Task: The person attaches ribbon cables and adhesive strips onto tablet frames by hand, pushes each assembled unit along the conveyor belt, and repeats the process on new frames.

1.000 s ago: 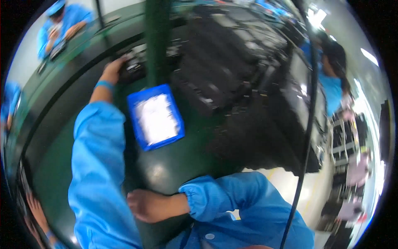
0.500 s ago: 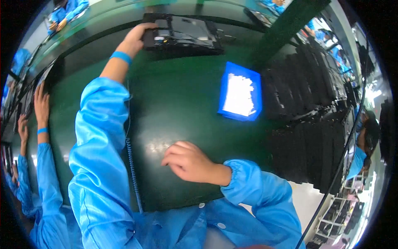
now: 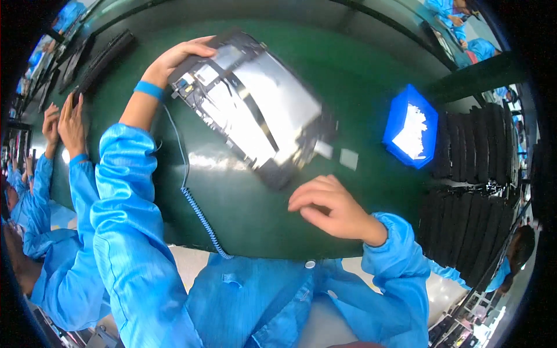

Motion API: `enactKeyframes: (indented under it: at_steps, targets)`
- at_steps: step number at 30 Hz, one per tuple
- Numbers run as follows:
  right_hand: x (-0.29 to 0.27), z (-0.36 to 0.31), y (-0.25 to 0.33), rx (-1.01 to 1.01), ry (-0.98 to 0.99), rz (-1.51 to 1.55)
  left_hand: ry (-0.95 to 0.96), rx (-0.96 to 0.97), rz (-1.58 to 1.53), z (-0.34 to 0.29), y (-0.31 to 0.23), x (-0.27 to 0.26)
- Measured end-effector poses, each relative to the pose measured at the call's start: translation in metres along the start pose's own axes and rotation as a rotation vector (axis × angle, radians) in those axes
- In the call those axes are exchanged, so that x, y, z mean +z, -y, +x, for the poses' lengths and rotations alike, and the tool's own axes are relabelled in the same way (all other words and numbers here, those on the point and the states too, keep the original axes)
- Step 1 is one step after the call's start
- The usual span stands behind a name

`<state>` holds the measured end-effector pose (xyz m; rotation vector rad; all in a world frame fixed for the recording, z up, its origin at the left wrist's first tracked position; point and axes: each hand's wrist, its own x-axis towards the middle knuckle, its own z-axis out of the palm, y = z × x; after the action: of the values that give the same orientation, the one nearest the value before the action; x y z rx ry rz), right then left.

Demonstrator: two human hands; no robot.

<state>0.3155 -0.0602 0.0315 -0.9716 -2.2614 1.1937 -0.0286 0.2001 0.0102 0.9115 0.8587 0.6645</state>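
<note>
Nearest the table's front edge, a coiled blue cord (image 3: 200, 217) runs across the dark green tabletop (image 3: 232, 200). To its right, the person's right hand (image 3: 333, 206) is empty, fingers loosely bent, just short of a flat black rectangular device with a silvery panel (image 3: 278, 93). On the right stand rows of upright black slabs (image 3: 458, 226). A small pale square piece (image 3: 348, 158) lies just right of the device's near end. Farther right is a blue plastic tray (image 3: 399, 116) of white pieces (image 3: 411, 136). The left hand (image 3: 180, 58) grips the device's far-left end; I can't tell whether it's lifted. At far left, a co-worker's hands (image 3: 71, 130) are near a long dark slab (image 3: 107, 58).
</note>
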Motion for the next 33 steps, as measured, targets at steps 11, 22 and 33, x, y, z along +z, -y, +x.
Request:
enactKeyframes:
  at_steps: [11, 22, 33]
  targets:
    - [-0.037, 0.001, -0.009, 0.21, -0.698, 0.333, 0.369, 0.259, 1.17, 0.052, -0.038, 0.128]
    - [0.012, 0.035, -0.057, 0.084, -0.86, 0.27, -0.52, 0.422, 0.544, -0.082, 0.117, 0.117]
    - [0.008, 0.01, -0.038, 0.082, -0.807, 0.074, -0.314, 0.574, 0.978, -0.1, 0.125, 0.175]
